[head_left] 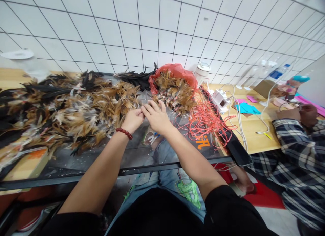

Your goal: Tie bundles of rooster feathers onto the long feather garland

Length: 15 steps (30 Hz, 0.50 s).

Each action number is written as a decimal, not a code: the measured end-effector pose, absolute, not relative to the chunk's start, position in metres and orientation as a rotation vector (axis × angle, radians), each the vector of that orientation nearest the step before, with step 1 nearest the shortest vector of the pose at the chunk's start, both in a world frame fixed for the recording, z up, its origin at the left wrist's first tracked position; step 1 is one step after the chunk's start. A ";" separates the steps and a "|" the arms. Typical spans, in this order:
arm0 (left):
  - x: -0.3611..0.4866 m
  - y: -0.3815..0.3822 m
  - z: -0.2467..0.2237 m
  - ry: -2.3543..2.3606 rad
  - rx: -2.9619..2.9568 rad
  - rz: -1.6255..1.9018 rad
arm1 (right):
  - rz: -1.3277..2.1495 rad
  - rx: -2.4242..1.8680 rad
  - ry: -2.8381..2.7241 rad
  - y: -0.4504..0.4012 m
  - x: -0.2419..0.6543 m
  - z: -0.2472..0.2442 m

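Note:
My left hand (133, 120), with a dark red bead bracelet (124, 132) at its wrist, is closed in a pinch. My right hand (157, 119) meets it at the fingertips, thumb side pinched while the other fingers fan out slightly. Whatever lies between the fingertips is too small or hidden to make out. Left of the hands spreads a big heap of brown and black feathers (83, 107). Behind my right hand, more brown feathers (175, 92) fill a red plastic bag (175, 69). Small scissors (152, 138) lie on the dark table top just below the hands.
Tangled red strings (207, 119) lie to the right, beside a white power strip (219, 100) with cables. A white lidded cup (202, 72) stands by the tiled wall. Farther right, a person in a plaid shirt (299, 141) works near blue paper pieces (247, 108).

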<state>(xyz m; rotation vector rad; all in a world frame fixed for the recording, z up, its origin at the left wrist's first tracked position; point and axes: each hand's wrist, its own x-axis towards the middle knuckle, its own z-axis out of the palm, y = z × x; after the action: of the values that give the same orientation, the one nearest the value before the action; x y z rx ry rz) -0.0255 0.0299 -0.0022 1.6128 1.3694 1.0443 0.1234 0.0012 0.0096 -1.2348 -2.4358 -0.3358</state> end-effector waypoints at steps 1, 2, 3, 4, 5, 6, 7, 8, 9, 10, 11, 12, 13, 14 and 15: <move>-0.026 0.030 -0.002 1.391 1.675 1.003 | -0.352 -1.252 -2.429 0.001 0.123 0.011; -0.027 0.030 -0.002 1.414 1.726 0.966 | -0.369 -1.273 -2.420 0.000 0.123 0.012; -0.027 0.030 -0.001 1.438 1.763 0.939 | -0.385 -1.296 -2.413 -0.001 0.122 0.013; -0.027 0.029 -0.001 1.456 1.779 0.928 | -0.396 -1.320 -2.407 -0.001 0.122 0.014; -0.027 0.029 -0.001 1.466 1.777 0.929 | -0.397 -1.344 -2.401 -0.001 0.121 0.014; -0.026 0.028 0.000 1.463 1.760 0.937 | -0.387 -1.367 -2.393 -0.001 0.121 0.014; -0.025 0.027 0.001 1.446 1.724 0.951 | -0.363 -1.389 -2.377 -0.001 0.122 0.014; -0.023 0.026 0.003 1.420 1.662 0.981 | -0.321 -1.413 -2.349 0.000 0.122 0.014; -0.021 0.025 0.006 1.389 1.576 1.026 | -0.260 -1.441 -2.303 0.002 0.123 0.013; -0.019 0.024 0.008 1.355 1.475 1.082 | -0.179 -1.472 -2.243 0.004 0.124 0.012; -0.018 0.022 0.011 1.316 1.376 1.139 | -0.080 -1.500 -2.173 0.006 0.124 0.012; -0.016 0.021 0.014 1.269 1.295 1.191 | 0.028 -1.522 -2.097 0.008 0.125 0.012; -0.014 0.020 0.016 1.215 1.238 1.237 | 0.137 -1.527 -2.022 0.010 0.124 0.012; -0.013 0.019 0.018 1.160 1.209 1.273 | 0.239 -1.511 -1.956 0.012 0.124 0.012; -0.012 0.017 0.019 1.106 1.205 1.300 | 0.329 -1.477 -1.901 0.014 0.123 0.012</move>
<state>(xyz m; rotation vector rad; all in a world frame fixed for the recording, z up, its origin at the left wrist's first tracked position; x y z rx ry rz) -0.0116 0.0175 0.0190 1.2048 1.1058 1.2998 0.1233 0.0138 0.0121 -1.4769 -1.9013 0.3288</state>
